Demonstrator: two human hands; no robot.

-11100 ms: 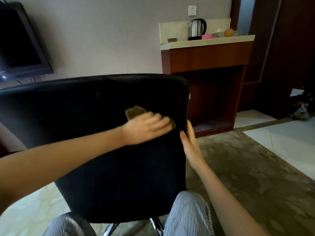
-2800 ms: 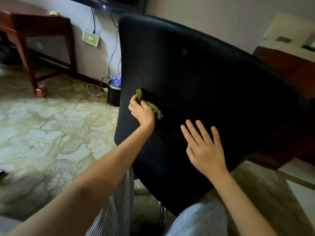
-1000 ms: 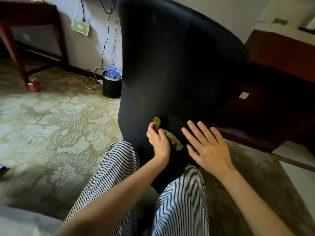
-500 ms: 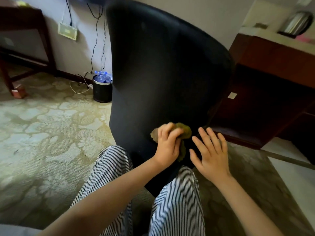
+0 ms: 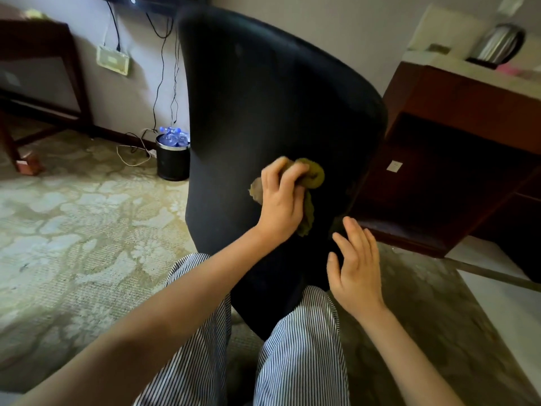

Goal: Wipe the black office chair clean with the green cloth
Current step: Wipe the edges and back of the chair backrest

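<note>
While your left hand (image 5: 281,200) gripped the cloth (image 5: 314,174), with its fingers curled round the green bunch, you pressed it on the back of the chair (image 5: 257,112). The cloth sat low on the chair back, nearer the right edge than the left. One end of it hung down below your hand. Your right hand (image 5: 355,268) was loose, with its fingers straight and a little apart. It was low down by the right edge of the chair and held nothing. It was not plain if it touched the chair. The chair's bottom edge was between your knees. On the right, the chair's edge was near the dark cabinet (image 5: 468,106), so there was little room on that side. On the left, the chair's edge had open carpet (image 5: 73,230) beside it. A bin (image 5: 172,159) stood by the wall, just behind that left edge. Most of the chair back rose bare above the cloth.
</note>
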